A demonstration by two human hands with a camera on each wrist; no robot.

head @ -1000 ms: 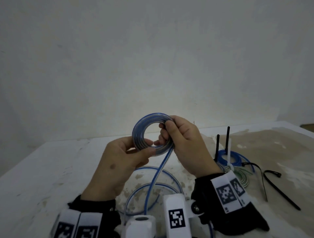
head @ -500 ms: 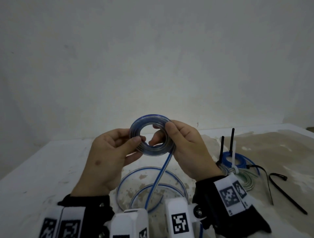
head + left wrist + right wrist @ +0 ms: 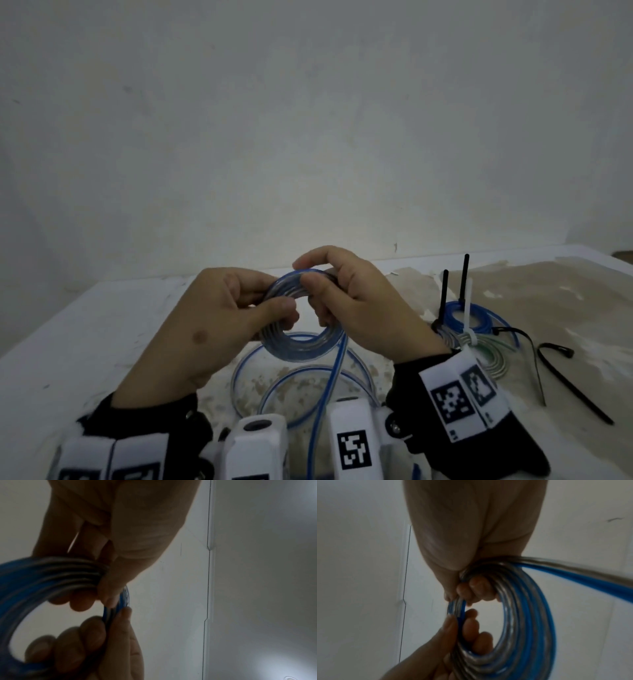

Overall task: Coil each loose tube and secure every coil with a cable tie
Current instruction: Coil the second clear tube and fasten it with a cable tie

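Both hands hold a small coil of clear-and-blue tube above the table, tilted toward flat. My left hand grips its left side, thumb on top, fingers through the hole. Pinching the far rim between thumb and forefinger is my right hand. A loose tail drops from the coil to wide loops lying on the table. The left wrist view shows the coil under my left fingers. The same coil fills the right wrist view, pinched by my right fingers.
At the right lie tied coils, blue and greenish, with black and white cable-tie tails standing up. Loose black cable ties lie further right. The white table is stained in the middle and ends at a plain wall.
The coil has tipped from upright and facing me to nearly flat, and sits lower. My right hand has shifted its pinch to the far rim; my left thumb now lies on top.
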